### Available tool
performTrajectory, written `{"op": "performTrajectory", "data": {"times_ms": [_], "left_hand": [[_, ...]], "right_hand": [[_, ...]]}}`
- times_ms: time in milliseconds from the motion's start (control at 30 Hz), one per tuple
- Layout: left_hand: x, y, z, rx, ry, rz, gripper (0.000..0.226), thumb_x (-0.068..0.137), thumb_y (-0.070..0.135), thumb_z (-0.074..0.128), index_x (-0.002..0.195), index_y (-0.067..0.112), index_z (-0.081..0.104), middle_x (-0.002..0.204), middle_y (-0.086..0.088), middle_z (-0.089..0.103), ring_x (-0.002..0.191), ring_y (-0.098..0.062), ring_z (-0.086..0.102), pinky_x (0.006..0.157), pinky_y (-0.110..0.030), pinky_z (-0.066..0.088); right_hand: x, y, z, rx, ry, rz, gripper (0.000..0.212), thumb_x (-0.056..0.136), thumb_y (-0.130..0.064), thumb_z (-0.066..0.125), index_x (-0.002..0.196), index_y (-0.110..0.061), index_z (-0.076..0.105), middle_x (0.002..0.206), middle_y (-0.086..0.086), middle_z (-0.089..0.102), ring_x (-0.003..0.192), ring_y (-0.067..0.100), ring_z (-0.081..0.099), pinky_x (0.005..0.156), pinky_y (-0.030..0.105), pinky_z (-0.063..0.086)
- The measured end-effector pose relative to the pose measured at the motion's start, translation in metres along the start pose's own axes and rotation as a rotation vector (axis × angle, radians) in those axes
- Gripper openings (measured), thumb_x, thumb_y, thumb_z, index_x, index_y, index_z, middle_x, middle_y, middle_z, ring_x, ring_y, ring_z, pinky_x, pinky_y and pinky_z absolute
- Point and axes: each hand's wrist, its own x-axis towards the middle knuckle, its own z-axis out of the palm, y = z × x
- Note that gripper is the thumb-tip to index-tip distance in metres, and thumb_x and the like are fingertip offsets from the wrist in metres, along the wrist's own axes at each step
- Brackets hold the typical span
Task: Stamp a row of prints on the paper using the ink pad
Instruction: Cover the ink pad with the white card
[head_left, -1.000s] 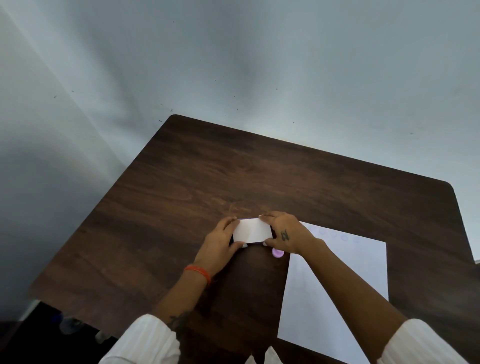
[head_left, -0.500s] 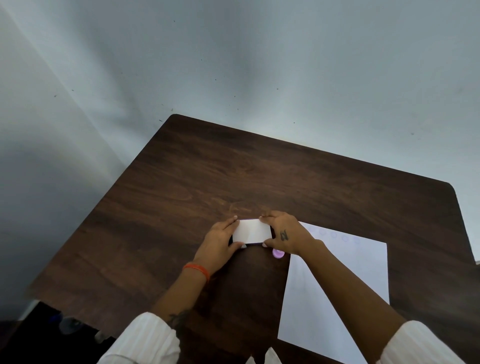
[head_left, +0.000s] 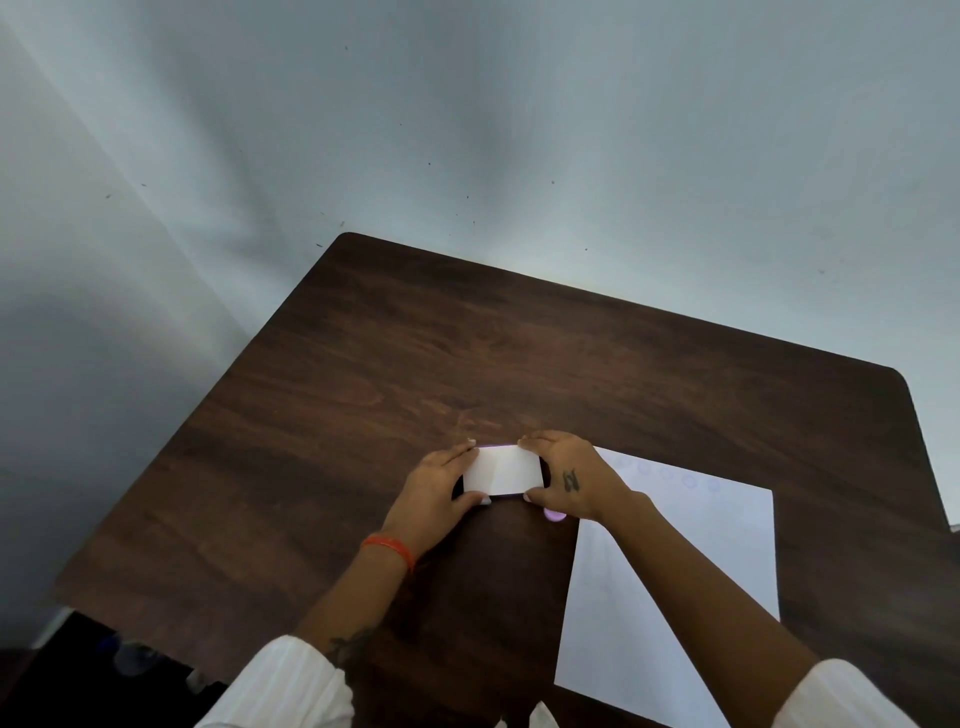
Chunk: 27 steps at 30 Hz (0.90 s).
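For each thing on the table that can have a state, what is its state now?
ink pad: lid shut, held at both ends
left hand: grips the pad's left end
right hand: grips the pad's right end
paper: flat on the table, faint row of round prints along its far edge
stamp: on the table, mostly hidden under the right hand

Dark wooden table (head_left: 519, 364), white paper (head_left: 691, 571) at right, white-lidded ink pad (head_left: 503, 470) beside it, small purple stamp (head_left: 555, 515)

Left hand (head_left: 435, 493) and right hand (head_left: 571, 480) facing, fingers (head_left: 537, 442) curled inward, forearms converging.
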Motion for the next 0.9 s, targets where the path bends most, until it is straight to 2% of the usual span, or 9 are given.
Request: {"op": "performTrajectory", "data": {"times_ms": [233, 533, 700, 900], "left_hand": [[0.0004, -0.005, 0.0032, -0.001, 0.016, 0.017, 0.067, 0.081, 0.032, 0.066, 0.138, 0.016, 0.034, 0.15, 0.002, 0.034, 0.137, -0.016, 0.03, 0.114, -0.029, 0.024], [0.0023, -0.0024, 0.0014, 0.005, 0.024, 0.012, 0.066, 0.08, 0.029, 0.068, 0.137, 0.017, 0.038, 0.153, 0.004, 0.027, 0.137, -0.017, 0.029, 0.113, -0.03, 0.025], [0.0042, -0.0032, 0.001, -0.023, 0.034, -0.018, 0.067, 0.076, 0.03, 0.072, 0.134, 0.016, 0.042, 0.147, 0.0, 0.04, 0.133, -0.017, 0.034, 0.111, -0.029, 0.027], [0.0056, -0.0013, 0.001, -0.028, 0.026, -0.04, 0.069, 0.075, 0.029, 0.072, 0.135, 0.015, 0.04, 0.145, -0.003, 0.042, 0.133, -0.019, 0.034, 0.111, -0.029, 0.027]], "right_hand": [[-0.0007, 0.0008, 0.0016, 0.035, 0.02, 0.001, 0.067, 0.076, -0.027, 0.072, 0.135, -0.014, 0.043, 0.144, 0.008, 0.042, 0.13, 0.024, 0.04, 0.107, 0.032, 0.037], [-0.0001, 0.0015, 0.0031, 0.029, 0.011, 0.023, 0.068, 0.079, -0.027, 0.07, 0.138, -0.016, 0.039, 0.147, 0.005, 0.039, 0.135, 0.021, 0.034, 0.11, 0.029, 0.03], [0.0012, 0.0004, 0.0014, 0.025, 0.004, 0.033, 0.073, 0.076, -0.028, 0.073, 0.139, -0.018, 0.038, 0.148, 0.006, 0.039, 0.136, 0.024, 0.034, 0.111, 0.033, 0.029], [0.0026, -0.0028, -0.0034, 0.021, -0.018, 0.037, 0.07, 0.074, -0.025, 0.074, 0.136, -0.014, 0.042, 0.142, 0.01, 0.044, 0.131, 0.027, 0.039, 0.107, 0.035, 0.035]]}}
